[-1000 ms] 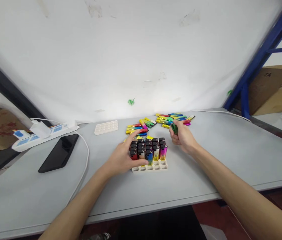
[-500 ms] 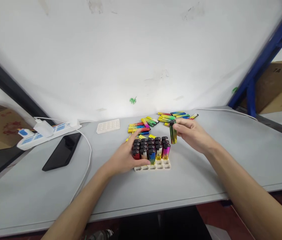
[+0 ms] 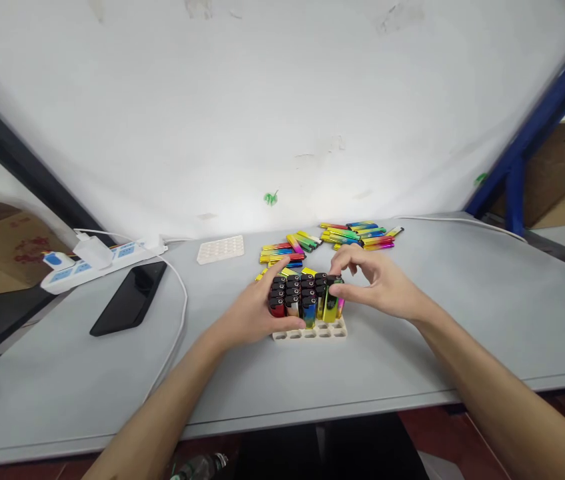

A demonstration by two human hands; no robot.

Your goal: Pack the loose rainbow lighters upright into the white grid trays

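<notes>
Lighter (image 3: 330, 307) at the tray's (image 3: 317, 336) three o'clock should, I judge, handle light, stiff and slick, best pinched near its top, where my right hand (image 3: 378, 283) grips it, left hand (image 3: 249, 313) spread wide around standing lighters (image 3: 293, 307).

Lighters (image 3: 309, 315) stand in a rack (image 3: 310, 336) on the tabletop (image 3: 387, 357); behind it, loose lighters (image 3: 349, 234) lie toward the wall (image 3: 272, 100). On the left I see a phone (image 3: 129, 298), a power strip (image 3: 135, 250) behind it; a second rack (image 3: 221, 249) lies between strip and loose lighters.
</notes>
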